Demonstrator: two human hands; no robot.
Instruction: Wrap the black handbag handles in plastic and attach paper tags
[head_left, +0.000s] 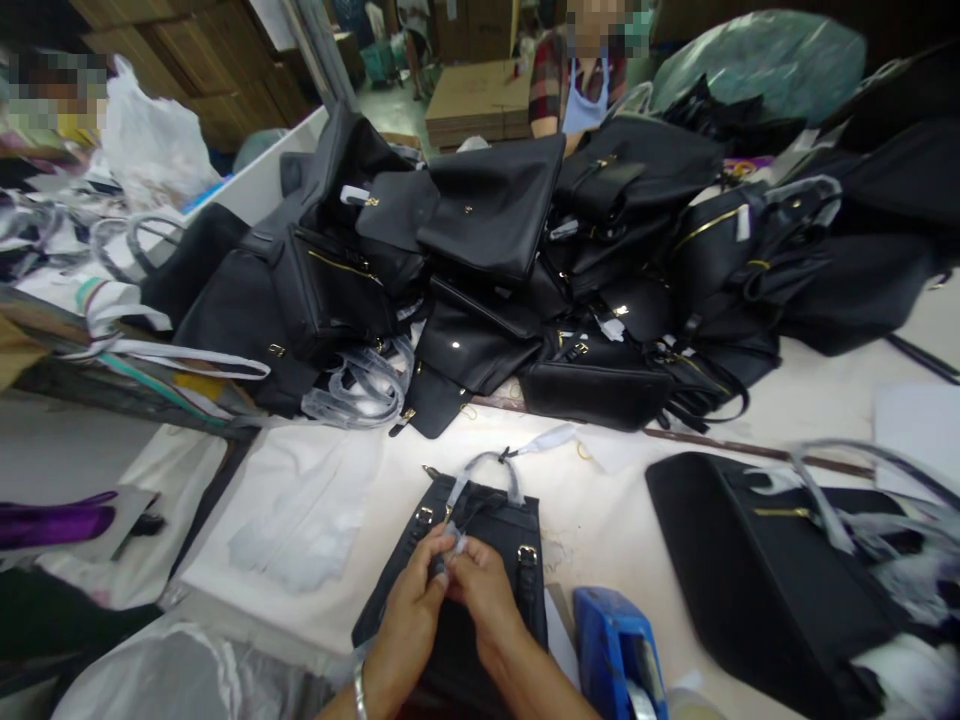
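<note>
A black backpack point(487, 640) with gold buckles lies on the white table in front of me. Its top handle point(484, 465) is wrapped in clear film, and a white tag point(551, 438) hangs from it by a black cord. Over the upper middle of the bag, my left hand point(416, 590) and my right hand point(484, 590) meet fingertip to fingertip. Both are closed in a pinch on a small bit of clear plastic wrap point(454, 540). Dark material shows under the left fingers; what the wrap covers is partly hidden.
A blue tape dispenser point(619, 650) stands right of the bag. Another black bag point(765, 570) lies farther right. Black bags are heaped point(487, 210) across the table's far side. White sheets point(292, 500) lie at left. A person in a plaid shirt point(551, 80) is beyond the heap.
</note>
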